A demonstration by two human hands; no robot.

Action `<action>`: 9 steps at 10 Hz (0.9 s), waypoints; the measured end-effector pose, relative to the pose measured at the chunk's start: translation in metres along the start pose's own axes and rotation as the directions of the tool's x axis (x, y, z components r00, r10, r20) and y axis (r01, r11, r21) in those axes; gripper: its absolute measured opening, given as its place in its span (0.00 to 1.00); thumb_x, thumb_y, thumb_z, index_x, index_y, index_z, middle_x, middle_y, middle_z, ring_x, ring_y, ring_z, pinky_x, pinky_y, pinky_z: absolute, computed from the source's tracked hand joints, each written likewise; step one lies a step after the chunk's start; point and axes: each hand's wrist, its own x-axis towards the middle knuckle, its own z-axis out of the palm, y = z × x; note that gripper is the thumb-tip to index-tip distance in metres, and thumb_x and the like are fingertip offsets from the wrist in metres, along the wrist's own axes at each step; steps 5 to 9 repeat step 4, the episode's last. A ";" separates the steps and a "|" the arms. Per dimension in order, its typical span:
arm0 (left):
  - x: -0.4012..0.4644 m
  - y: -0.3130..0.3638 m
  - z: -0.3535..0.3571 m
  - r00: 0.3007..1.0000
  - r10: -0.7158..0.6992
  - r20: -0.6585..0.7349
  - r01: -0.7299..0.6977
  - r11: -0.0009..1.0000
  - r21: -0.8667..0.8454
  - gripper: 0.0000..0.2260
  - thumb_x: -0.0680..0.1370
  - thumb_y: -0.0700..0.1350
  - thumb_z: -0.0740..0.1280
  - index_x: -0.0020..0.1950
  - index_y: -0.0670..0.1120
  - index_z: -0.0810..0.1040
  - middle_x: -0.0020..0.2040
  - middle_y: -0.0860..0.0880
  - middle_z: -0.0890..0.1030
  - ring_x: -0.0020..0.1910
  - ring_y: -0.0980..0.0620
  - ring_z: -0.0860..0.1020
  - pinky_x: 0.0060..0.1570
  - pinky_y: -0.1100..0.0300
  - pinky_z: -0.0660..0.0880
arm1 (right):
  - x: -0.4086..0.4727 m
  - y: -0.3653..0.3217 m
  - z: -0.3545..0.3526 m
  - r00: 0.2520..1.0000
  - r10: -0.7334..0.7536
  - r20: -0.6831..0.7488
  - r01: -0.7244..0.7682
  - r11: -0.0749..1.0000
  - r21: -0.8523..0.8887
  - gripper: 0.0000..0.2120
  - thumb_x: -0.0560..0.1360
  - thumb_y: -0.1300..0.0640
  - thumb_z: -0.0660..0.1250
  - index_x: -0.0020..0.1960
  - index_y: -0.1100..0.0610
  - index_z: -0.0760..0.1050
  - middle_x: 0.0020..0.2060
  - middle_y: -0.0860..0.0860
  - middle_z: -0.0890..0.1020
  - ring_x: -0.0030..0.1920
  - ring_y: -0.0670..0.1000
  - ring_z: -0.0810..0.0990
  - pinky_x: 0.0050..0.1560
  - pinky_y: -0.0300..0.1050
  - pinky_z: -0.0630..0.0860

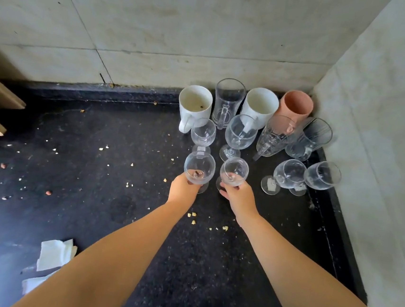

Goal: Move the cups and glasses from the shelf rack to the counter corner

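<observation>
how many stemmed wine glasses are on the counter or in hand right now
6: one in the left hand at, one in the right hand at, two just behind them, two by the right wall.

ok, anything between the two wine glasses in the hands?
Head view: only a narrow strip of bare black counter separates the glass in the left hand from the one in the right hand; the bowls are apart.

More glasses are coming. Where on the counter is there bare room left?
Bare counter lies left of the white mug and the stemmed glasses, with only crumbs. The corner by the pink cup is crowded.
</observation>
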 end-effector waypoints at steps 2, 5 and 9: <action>-0.003 0.001 -0.001 1.000 0.019 0.023 -0.020 0.998 0.057 0.11 0.78 0.46 0.62 0.56 0.45 0.79 0.48 0.44 0.82 0.40 0.50 0.76 0.35 0.61 0.71 | -0.003 0.001 -0.002 1.000 -0.010 0.007 0.010 0.999 -0.035 0.16 0.78 0.62 0.63 0.66 0.57 0.71 0.61 0.56 0.77 0.56 0.51 0.79 0.57 0.48 0.79; -0.029 -0.014 -0.032 0.991 0.132 0.003 -0.132 0.991 -0.006 0.14 0.78 0.39 0.62 0.61 0.52 0.75 0.48 0.53 0.79 0.42 0.56 0.77 0.41 0.63 0.76 | -0.061 -0.010 -0.030 0.997 -0.019 -0.068 0.017 0.999 -0.030 0.26 0.78 0.65 0.63 0.72 0.49 0.61 0.61 0.48 0.72 0.53 0.49 0.80 0.45 0.42 0.80; -0.029 -0.014 -0.032 0.991 0.132 0.003 -0.132 0.991 -0.006 0.14 0.78 0.39 0.62 0.61 0.52 0.75 0.48 0.53 0.79 0.42 0.56 0.77 0.41 0.63 0.76 | -0.061 -0.010 -0.030 0.997 -0.019 -0.068 0.017 0.999 -0.030 0.26 0.78 0.65 0.63 0.72 0.49 0.61 0.61 0.48 0.72 0.53 0.49 0.80 0.45 0.42 0.80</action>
